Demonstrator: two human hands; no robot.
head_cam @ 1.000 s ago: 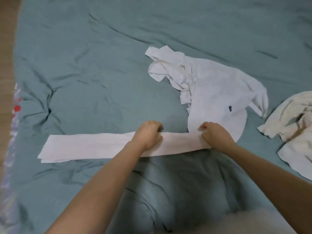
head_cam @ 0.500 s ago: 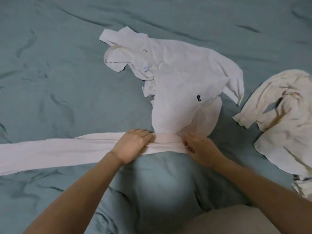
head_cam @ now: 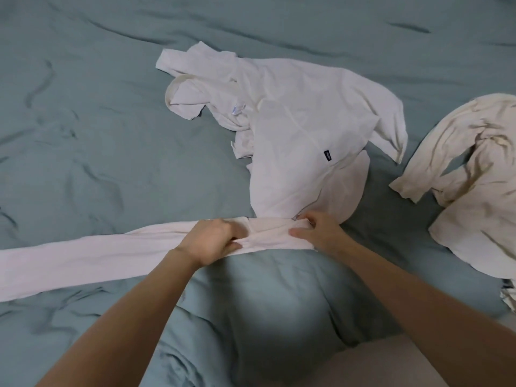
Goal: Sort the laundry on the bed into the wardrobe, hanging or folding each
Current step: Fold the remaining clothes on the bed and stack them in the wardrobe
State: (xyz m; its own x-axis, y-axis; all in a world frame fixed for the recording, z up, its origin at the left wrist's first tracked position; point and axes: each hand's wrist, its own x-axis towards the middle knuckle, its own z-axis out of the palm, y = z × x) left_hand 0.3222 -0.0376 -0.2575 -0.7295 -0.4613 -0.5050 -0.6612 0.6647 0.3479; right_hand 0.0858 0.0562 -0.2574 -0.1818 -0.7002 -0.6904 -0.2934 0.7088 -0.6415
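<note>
A long pale pink garment point(head_cam: 83, 261), folded into a narrow strip, lies across the teal bed sheet point(head_cam: 83, 135) and runs off the left edge. My left hand point(head_cam: 212, 241) grips the strip near its right end, fingers curled into the cloth. My right hand point(head_cam: 318, 233) pinches that right end, which is bunched up between the two hands. Just beyond the hands lies a crumpled white shirt point(head_cam: 293, 135) with a small dark label.
A cream garment point(head_cam: 469, 174) lies rumpled at the right edge of the bed. A pale surface shows at the bottom right corner. The wardrobe is out of view.
The view has swung right, so the strip's left end is now out of frame. Both hands have closed on the strip's right end and bunched the cloth between them.
</note>
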